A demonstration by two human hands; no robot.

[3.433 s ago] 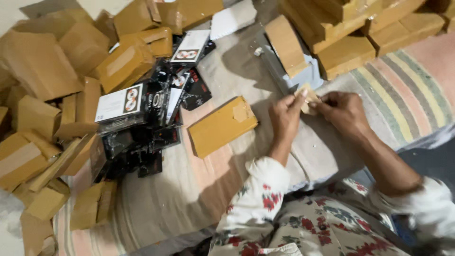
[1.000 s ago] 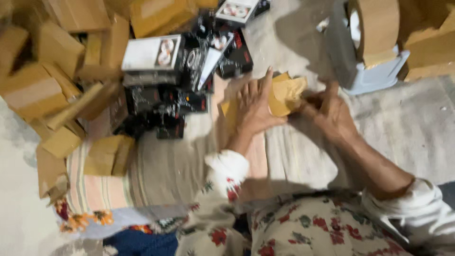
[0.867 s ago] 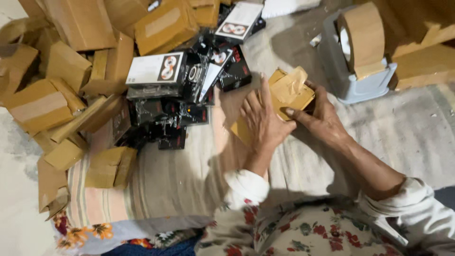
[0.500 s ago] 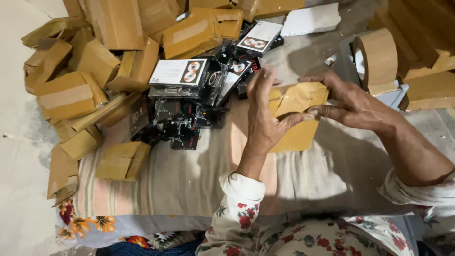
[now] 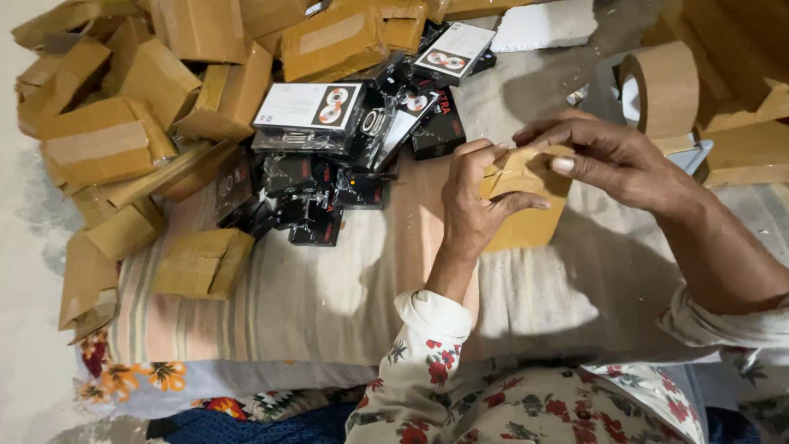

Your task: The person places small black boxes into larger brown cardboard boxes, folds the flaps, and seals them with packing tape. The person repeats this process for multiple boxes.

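My left hand (image 5: 472, 201) and my right hand (image 5: 612, 156) both grip a small brown cardboard box (image 5: 519, 174) held above a cloth-covered surface (image 5: 345, 279). The left thumb and fingers wrap its left side; the right fingers pinch its top flap. Under it lies another flat brown box (image 5: 526, 226). A roll of brown packing tape (image 5: 662, 89) on a pale dispenser stands just beyond my right hand.
A heap of black and white wrapped product boxes (image 5: 345, 140) lies left of my hands. Several taped brown cartons (image 5: 123, 140) pile up at the left and back. More brown cartons (image 5: 744, 115) stack at the right. A floral cloth (image 5: 148, 378) hangs at the near edge.
The view has shifted left and closer. My hands lifted the small box, turned it and kept working its flap; the tape roll now shows at the upper right.
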